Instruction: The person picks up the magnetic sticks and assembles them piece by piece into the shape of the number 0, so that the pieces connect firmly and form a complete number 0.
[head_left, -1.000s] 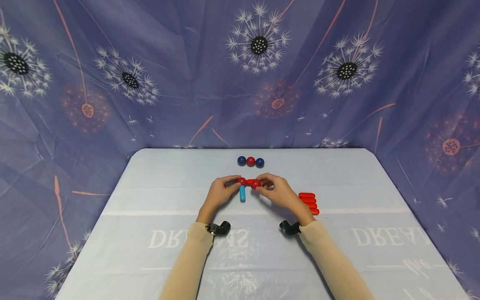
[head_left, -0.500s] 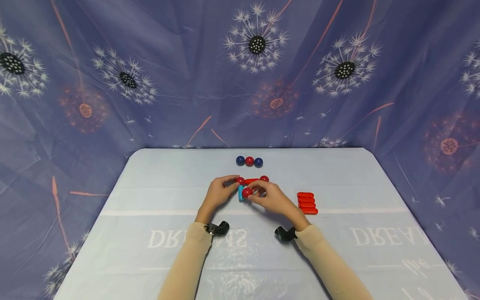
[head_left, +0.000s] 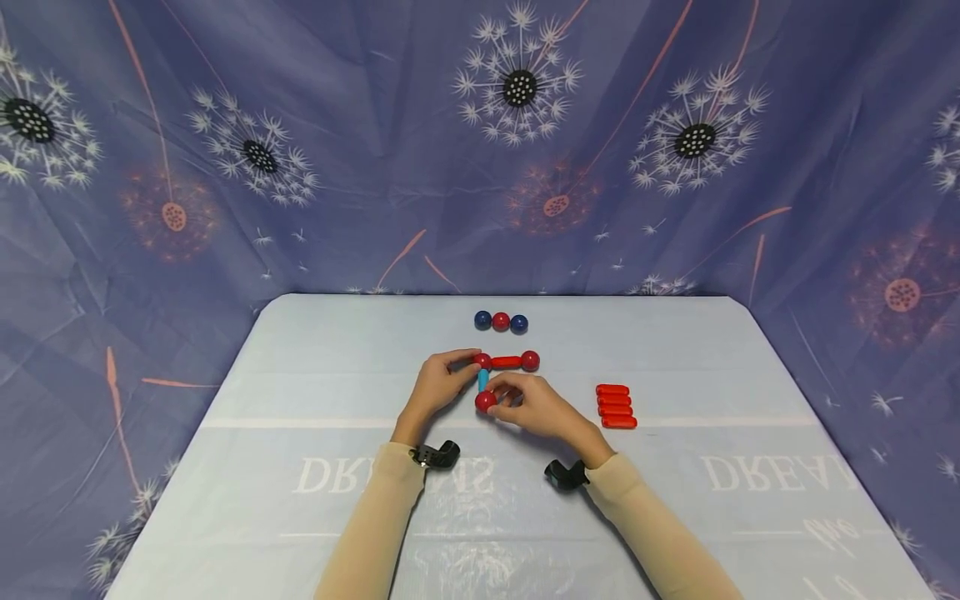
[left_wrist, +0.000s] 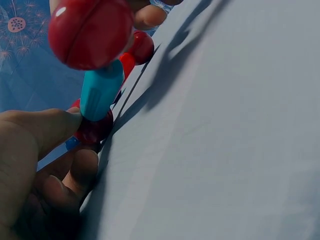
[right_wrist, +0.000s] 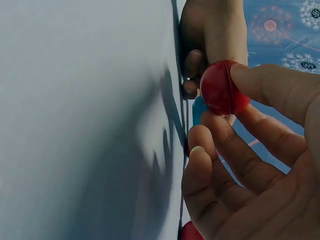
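My left hand (head_left: 438,385) pinches a glossy red ball (head_left: 483,361) between thumb and fingers, at the corner of an L-shaped piece. From that ball a red rod (head_left: 506,362) runs right to a second red ball (head_left: 530,361). A light-blue rod (left_wrist: 102,90) runs from the corner toward my body. At its near end my right hand (head_left: 536,406) pinches a third red ball (right_wrist: 220,89), which shows a seam line. In the left wrist view this ball meets the light-blue rod's end. My right fingers partly overlap the rod in the head view.
Behind the hands, a red ball (head_left: 501,322) sits in a row between two dark-blue balls (head_left: 483,320). To the right lies a stack of several red rods (head_left: 615,401), side by side. The table (head_left: 315,367) ends at a patterned cloth backdrop (head_left: 375,167).
My right hand has moved toward my body and slightly left, carrying the red ball to the light-blue rod's near end. The red rod's right-hand ball is now uncovered. My left hand stays in place.
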